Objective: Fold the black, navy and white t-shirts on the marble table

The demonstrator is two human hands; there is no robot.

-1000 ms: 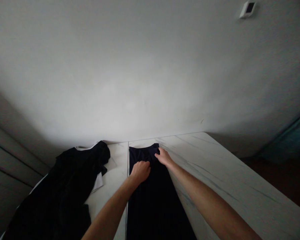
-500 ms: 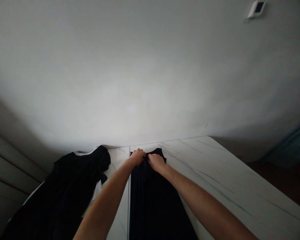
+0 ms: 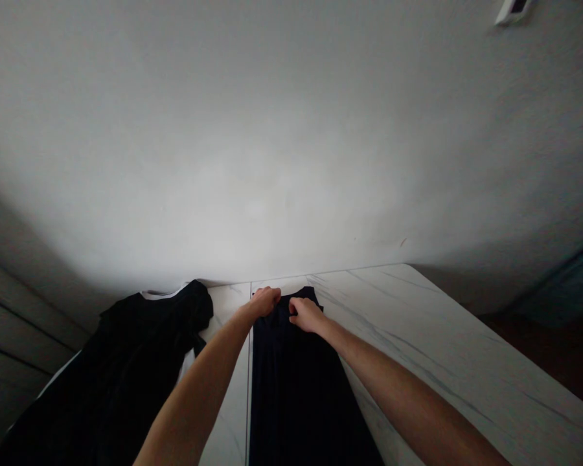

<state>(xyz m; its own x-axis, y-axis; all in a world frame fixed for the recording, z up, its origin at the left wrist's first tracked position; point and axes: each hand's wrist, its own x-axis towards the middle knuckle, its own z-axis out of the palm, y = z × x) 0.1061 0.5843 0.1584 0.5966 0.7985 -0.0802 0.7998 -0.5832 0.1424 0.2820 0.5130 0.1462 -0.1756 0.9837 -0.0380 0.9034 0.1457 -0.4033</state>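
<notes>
- The left hand (image 3: 266,301) has its fingers curled in over the far left end of a long, dark navy or black cloth garment (image 3: 301,395); there is no telling from this angle whether cloth is pinched inside them.
- The right hand (image 3: 306,314), just beside it with a narrow gap between, is bent at the fingers, the thumb side turned toward the left hand; whether it has hold of any fabric is likewise hidden.
- The garment lies under both hands and runs from them toward the wearer, widening on the way; one far corner pokes out beyond the right hand.
- Below the hands spreads a white table with grey marble-like veining (image 3: 408,349), its straight dark seam (image 3: 248,401) running close along the garment's left edge.
- Left of the left hand, apart from the garment, lies a rumpled heap of black clothing with white edging (image 3: 140,356).
- Beyond the hands rises a plain pale grey wall (image 3: 272,162); high to their right hangs a small white box with a dark panel (image 3: 513,11).
</notes>
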